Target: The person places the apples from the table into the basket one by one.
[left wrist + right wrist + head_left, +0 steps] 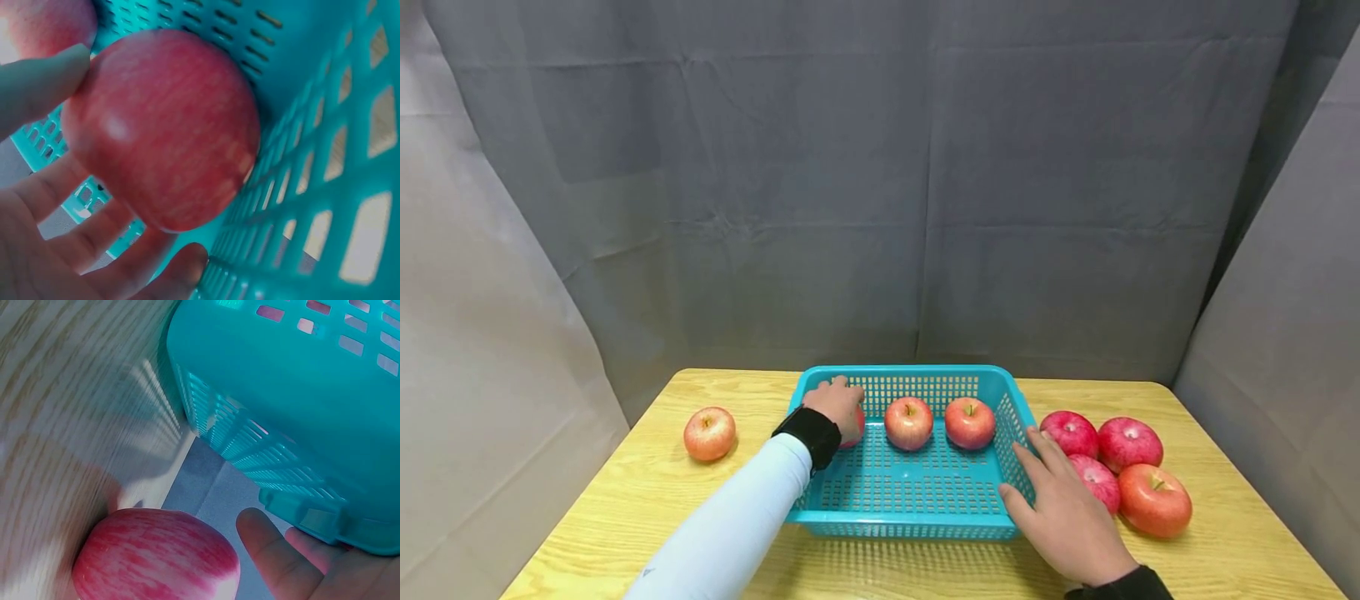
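In the head view my left hand [837,408] reaches into the left end of the blue-green plastic basket [910,531] and holds a red apple [858,427], mostly hidden there. The left wrist view shows the thumb against that apple [165,131] and the fingers around its other side, close to the basket's slotted wall. Two more apples, a middle one [909,423] and a right one [970,423], sit beside it in the basket. My right hand [1067,517] rests at the basket's right rim with its fingers fairly straight, beside the loose apples.
One apple [710,434] lies on the wooden table [625,517] left of the basket. Several apples cluster to its right, among them a large red one [1154,500] and a pinker one [1130,443]. A grey cloth [820,208] hangs behind the table.
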{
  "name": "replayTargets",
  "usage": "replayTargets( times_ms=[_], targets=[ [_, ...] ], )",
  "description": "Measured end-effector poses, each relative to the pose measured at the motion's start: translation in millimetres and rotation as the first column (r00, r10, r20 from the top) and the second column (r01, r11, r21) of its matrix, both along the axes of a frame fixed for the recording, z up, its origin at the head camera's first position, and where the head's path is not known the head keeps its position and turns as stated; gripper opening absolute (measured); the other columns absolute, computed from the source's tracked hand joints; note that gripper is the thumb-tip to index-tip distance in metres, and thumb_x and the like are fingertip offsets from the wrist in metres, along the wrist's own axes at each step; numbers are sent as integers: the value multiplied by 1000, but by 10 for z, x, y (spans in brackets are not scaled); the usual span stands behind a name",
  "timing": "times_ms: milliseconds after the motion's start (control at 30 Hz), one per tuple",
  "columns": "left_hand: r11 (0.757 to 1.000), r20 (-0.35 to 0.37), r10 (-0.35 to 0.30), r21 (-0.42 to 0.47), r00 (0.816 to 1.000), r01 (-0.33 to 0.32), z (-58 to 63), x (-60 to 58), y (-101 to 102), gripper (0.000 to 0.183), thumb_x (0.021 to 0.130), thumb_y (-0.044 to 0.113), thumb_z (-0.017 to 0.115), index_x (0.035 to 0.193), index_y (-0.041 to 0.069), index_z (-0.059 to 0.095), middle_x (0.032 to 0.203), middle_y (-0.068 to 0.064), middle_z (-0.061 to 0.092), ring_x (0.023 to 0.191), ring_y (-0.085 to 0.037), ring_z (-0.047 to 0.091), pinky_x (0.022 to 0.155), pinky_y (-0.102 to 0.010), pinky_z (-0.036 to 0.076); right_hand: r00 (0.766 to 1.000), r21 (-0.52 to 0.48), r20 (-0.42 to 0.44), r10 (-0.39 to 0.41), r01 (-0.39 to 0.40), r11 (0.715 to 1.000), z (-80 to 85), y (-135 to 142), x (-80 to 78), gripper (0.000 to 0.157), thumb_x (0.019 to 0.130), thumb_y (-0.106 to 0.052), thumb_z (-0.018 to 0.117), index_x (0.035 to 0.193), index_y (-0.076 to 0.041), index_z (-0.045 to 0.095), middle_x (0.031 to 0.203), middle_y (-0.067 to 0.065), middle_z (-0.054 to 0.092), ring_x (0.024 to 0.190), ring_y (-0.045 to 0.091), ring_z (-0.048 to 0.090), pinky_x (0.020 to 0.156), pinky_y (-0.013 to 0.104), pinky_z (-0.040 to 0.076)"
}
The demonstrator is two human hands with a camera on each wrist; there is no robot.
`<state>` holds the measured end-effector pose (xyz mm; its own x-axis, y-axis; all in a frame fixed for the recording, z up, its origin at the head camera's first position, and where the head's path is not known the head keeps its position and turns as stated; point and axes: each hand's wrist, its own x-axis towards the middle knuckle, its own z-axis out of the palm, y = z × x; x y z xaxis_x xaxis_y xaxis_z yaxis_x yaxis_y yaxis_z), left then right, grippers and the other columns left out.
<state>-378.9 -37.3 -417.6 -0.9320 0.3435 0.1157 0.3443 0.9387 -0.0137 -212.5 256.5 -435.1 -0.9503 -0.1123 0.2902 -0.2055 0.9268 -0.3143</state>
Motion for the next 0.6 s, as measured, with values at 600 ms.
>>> replayTargets(
  times_ms=[600],
  targets=[
    [993,154,-33,116,988,15,512,150,-212,48,83,41,66,125,17,59,122,-8,56,103,-23,55,84,-43,50,1000,-3,8,-7,7,1000,23,-6,2,72,92,-60,46,137,-4,47,150,17,27,135,33,18,92,65,40]
  ],
)
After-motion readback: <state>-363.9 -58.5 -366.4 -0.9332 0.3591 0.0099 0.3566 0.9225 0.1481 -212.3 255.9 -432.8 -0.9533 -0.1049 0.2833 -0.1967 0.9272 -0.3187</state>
